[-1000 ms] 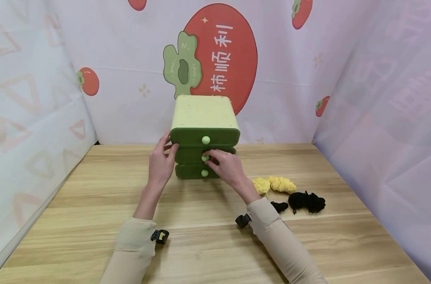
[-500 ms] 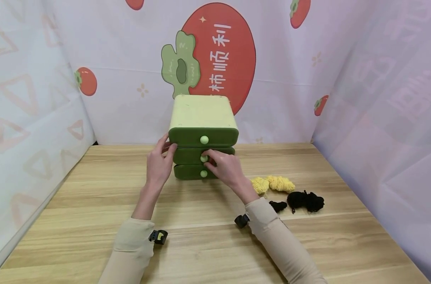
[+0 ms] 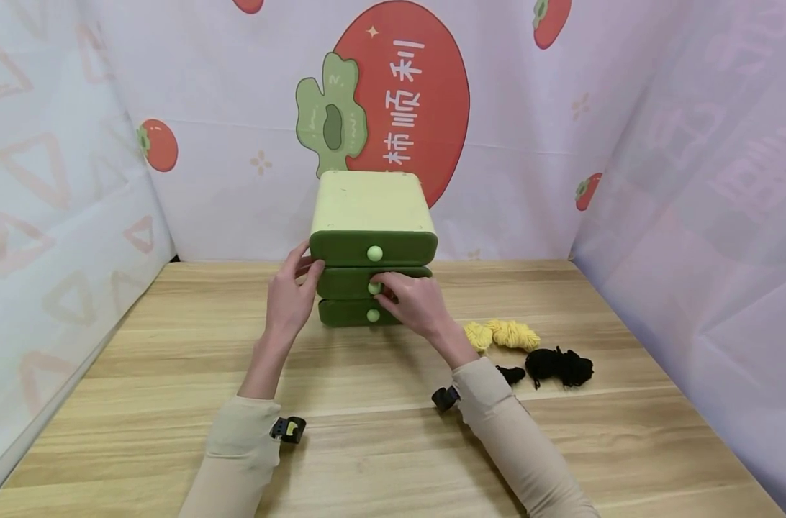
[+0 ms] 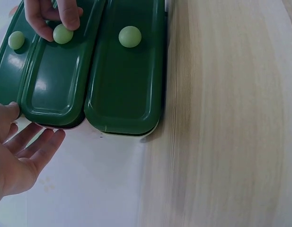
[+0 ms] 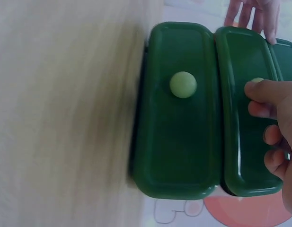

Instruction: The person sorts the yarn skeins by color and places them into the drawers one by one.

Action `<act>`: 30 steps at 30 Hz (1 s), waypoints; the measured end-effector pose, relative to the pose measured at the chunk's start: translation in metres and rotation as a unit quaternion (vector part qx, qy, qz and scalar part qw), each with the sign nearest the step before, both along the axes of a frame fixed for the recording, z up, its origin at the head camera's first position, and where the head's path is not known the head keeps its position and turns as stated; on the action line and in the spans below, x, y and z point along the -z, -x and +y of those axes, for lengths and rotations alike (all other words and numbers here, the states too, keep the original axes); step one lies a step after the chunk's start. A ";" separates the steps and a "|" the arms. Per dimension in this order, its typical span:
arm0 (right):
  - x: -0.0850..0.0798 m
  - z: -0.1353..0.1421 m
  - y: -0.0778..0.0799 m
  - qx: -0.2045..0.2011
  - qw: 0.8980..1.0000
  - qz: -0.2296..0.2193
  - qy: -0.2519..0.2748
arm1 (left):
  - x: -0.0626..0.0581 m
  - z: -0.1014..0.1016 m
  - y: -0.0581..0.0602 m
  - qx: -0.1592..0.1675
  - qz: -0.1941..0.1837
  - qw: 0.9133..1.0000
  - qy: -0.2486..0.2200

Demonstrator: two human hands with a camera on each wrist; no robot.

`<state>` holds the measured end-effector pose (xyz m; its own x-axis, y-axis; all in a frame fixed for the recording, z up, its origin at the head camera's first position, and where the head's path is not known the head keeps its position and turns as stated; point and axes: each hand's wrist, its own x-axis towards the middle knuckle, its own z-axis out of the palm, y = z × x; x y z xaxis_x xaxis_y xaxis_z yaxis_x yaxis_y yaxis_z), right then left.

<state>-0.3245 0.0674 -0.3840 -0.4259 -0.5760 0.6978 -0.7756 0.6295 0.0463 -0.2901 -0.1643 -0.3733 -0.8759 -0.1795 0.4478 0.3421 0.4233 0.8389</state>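
Observation:
A small cabinet (image 3: pixel 371 201) with a cream body and dark green drawers stands upright on the table, each drawer bearing a pale green round knob. My right hand (image 3: pixel 419 306) pinches the knob (image 4: pixel 63 35) of the middle drawer (image 3: pixel 344 283) between thumb and fingers. The middle drawer's front stands slightly out from the body, with a thin dark gap at its end in the left wrist view. At the cabinet's left side rests my left hand (image 4: pixel 20 158), fingers fairly straight along the side and thumb at the front edge. The top drawer (image 3: pixel 341 249) and bottom drawer (image 5: pixel 176 142) sit above and below.
On the table (image 3: pixel 367 446), right of the cabinet, lie yellow yarn bundles (image 3: pixel 512 335) and black yarn bundles (image 3: pixel 559 367), one black bundle partly behind the right sleeve (image 3: pixel 497 403). A printed cloth backdrop (image 3: pixel 237 201) rises close behind the cabinet.
The view shifts slightly. Both hands keep their places, the right on the middle knob and the left at the cabinet's side.

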 end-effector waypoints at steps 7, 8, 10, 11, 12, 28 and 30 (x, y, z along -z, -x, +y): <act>-0.006 0.004 -0.003 0.007 0.999 0.016 -0.030 | -0.001 0.002 0.001 0.000 -0.003 1.000 -0.001; -0.007 0.004 -0.004 0.007 0.999 0.019 -0.036 | -0.001 0.002 0.001 -0.001 -0.005 1.000 -0.001; -0.008 0.004 -0.006 0.006 0.999 0.026 -0.046 | -0.001 0.001 0.000 -0.003 -0.008 1.000 -0.001; -0.009 0.004 -0.007 0.004 0.998 0.028 -0.052 | -0.001 0.001 0.000 -0.004 -0.010 1.000 -0.001; -0.009 0.005 -0.008 0.002 0.998 0.030 -0.058 | -0.001 0.001 0.000 -0.005 -0.011 1.000 -0.001; -0.026 0.009 -0.032 -0.049 0.989 -0.023 -0.135 | -0.004 -0.003 -0.003 0.007 -0.033 0.999 0.000; -0.027 0.010 -0.034 -0.042 0.988 -0.034 -0.143 | -0.005 -0.003 -0.002 0.011 -0.035 0.999 0.006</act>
<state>-0.2902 0.0769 -0.3566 -0.4088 -0.7803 0.4733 -0.8320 0.5318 0.1582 -0.2878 -0.1670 -0.3684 -0.9086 -0.1552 0.3878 0.2926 0.4261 0.8561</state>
